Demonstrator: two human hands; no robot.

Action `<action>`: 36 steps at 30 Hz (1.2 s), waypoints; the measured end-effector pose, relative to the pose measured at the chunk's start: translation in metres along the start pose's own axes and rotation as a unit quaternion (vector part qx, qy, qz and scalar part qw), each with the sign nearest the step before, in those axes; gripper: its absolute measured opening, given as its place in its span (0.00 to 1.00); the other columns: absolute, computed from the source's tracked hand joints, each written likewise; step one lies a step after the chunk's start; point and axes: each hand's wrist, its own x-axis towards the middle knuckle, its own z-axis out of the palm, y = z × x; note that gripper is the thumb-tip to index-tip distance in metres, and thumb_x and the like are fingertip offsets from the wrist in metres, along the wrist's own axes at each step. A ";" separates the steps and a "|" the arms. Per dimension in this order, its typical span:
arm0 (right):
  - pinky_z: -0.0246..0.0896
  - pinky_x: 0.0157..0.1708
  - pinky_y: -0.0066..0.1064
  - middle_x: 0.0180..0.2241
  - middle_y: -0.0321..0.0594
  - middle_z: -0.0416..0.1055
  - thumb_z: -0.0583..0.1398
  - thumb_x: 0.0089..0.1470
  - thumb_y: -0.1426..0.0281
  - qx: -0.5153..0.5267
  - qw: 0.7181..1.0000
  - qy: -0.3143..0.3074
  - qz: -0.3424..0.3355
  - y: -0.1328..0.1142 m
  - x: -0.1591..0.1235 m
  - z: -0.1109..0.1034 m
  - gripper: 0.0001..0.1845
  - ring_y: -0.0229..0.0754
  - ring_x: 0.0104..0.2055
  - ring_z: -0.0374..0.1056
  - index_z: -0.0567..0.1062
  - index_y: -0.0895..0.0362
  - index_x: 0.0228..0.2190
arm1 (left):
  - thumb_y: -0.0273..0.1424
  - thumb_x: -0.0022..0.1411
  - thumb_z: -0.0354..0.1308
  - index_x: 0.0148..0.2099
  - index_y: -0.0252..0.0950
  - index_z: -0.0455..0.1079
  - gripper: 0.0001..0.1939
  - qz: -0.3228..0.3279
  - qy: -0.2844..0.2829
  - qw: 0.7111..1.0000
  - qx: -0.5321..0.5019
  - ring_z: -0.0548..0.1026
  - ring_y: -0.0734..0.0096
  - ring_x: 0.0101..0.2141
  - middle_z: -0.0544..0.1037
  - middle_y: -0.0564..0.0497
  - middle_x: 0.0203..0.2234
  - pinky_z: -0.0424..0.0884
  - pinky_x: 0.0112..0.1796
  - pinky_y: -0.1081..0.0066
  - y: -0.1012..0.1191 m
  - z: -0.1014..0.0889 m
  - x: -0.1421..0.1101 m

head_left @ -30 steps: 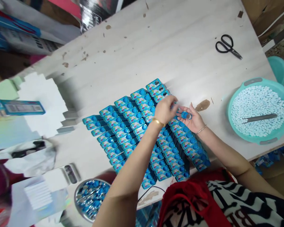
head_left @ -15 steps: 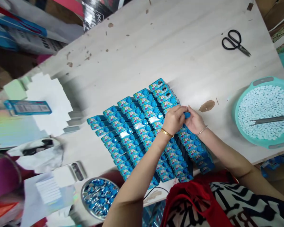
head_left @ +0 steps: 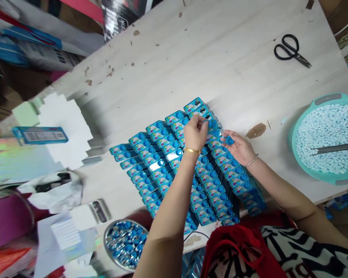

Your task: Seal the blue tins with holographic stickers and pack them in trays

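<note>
Rows of upright blue boxes [head_left: 155, 157] with printed tops stand close together on the table. Most tops carry a round blue cap; a few at the far end of one row show dark round holes [head_left: 197, 103]. Over that row, my left hand [head_left: 195, 133] has its fingertips pinched at a small blue cap, right at a box top. My right hand [head_left: 239, 146], just to the right, is curled around blue caps [head_left: 228, 140], one showing between thumb and fingers. How many caps lie in its palm is hidden.
A turquoise tub [head_left: 294, 154] of pale pellets with a grey metal tool [head_left: 336, 148] stands at right. Black-handled scissors [head_left: 291, 50] lie at upper right. A round metal bowl [head_left: 106, 241] of blue caps, a small scale [head_left: 100, 211] and white card stacks [head_left: 60, 127] are at left.
My hands were together over the boxes; they have parted. My left hand has moved left and away from me to the boxes with holes, while my right hand stays near its place with caps.
</note>
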 end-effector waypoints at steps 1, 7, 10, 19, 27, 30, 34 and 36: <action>0.70 0.42 0.32 0.37 0.36 0.76 0.64 0.56 0.68 -0.006 1.000 -0.002 0.001 0.000 -0.001 -0.002 0.05 0.38 0.39 0.71 0.78 0.53 0.36 | 0.30 0.62 0.56 0.36 0.37 0.69 0.03 -0.030 -0.003 0.999 0.024 0.70 0.70 0.29 0.73 0.53 0.26 0.67 0.35 0.70 -0.004 -0.001 0.013; 0.63 0.29 0.28 0.32 0.35 0.75 0.68 0.54 0.61 -0.030 0.999 -0.018 0.020 -0.001 -0.003 -0.005 0.12 0.35 0.30 0.66 0.78 0.55 0.36 | 0.33 0.56 0.63 0.27 0.38 0.68 0.08 -0.097 -0.118 0.970 0.188 0.74 0.61 0.35 0.75 0.48 0.27 0.67 0.38 0.66 -0.009 0.000 0.069; 0.60 0.27 0.26 0.31 0.34 0.73 0.69 0.52 0.58 -0.031 0.999 -0.029 0.015 -0.002 -0.002 -0.003 0.15 0.34 0.29 0.65 0.78 0.55 0.36 | 0.41 0.56 0.65 0.23 0.39 0.66 0.16 -0.109 -0.188 0.945 0.245 0.75 0.55 0.37 0.75 0.46 0.27 0.67 0.39 0.63 -0.008 -0.002 0.082; 0.57 0.25 0.27 0.27 0.33 0.70 0.60 0.56 0.41 -0.026 1.000 0.001 0.002 -0.007 0.006 0.013 0.28 0.34 0.27 0.63 0.76 0.54 0.35 | 0.39 0.62 0.60 0.31 0.39 0.68 0.11 -0.023 -0.130 0.975 0.180 0.74 0.58 0.35 0.74 0.47 0.27 0.68 0.38 0.65 0.008 -0.005 0.045; 0.62 0.31 0.30 0.32 0.36 0.74 0.53 0.61 0.41 -0.021 0.999 -0.048 -0.002 -0.002 0.008 0.023 0.29 0.39 0.36 0.68 0.75 0.53 0.34 | 0.26 0.60 0.56 0.35 0.39 0.68 0.03 0.171 -0.104 0.979 -0.040 0.72 0.66 0.36 0.74 0.49 0.33 0.71 0.41 0.66 0.019 0.009 -0.031; 0.59 0.27 0.27 0.29 0.33 0.73 0.59 0.62 0.48 0.002 1.000 -0.029 0.004 0.001 0.013 0.022 0.21 0.36 0.30 0.64 0.75 0.53 0.34 | 0.29 0.64 0.54 0.36 0.39 0.68 0.03 0.122 -0.074 0.987 -0.072 0.72 0.69 0.33 0.76 0.50 0.33 0.71 0.39 0.67 0.017 0.005 -0.019; 0.58 0.25 0.25 0.27 0.32 0.71 0.61 0.61 0.53 0.019 0.999 -0.033 0.006 0.001 0.023 0.024 0.17 0.34 0.27 0.63 0.76 0.53 0.33 | 0.30 0.63 0.54 0.36 0.38 0.67 0.03 0.102 -0.139 0.980 -0.097 0.71 0.71 0.28 0.73 0.53 0.26 0.69 0.34 0.70 0.018 -0.004 0.001; 0.59 0.26 0.26 0.27 0.33 0.72 0.60 0.63 0.53 0.014 0.999 -0.045 0.000 -0.001 0.026 0.027 0.17 0.35 0.28 0.63 0.76 0.53 0.33 | 0.29 0.60 0.54 0.34 0.38 0.68 0.02 0.142 -0.165 0.973 -0.077 0.72 0.70 0.30 0.73 0.53 0.26 0.69 0.35 0.69 0.019 -0.007 0.005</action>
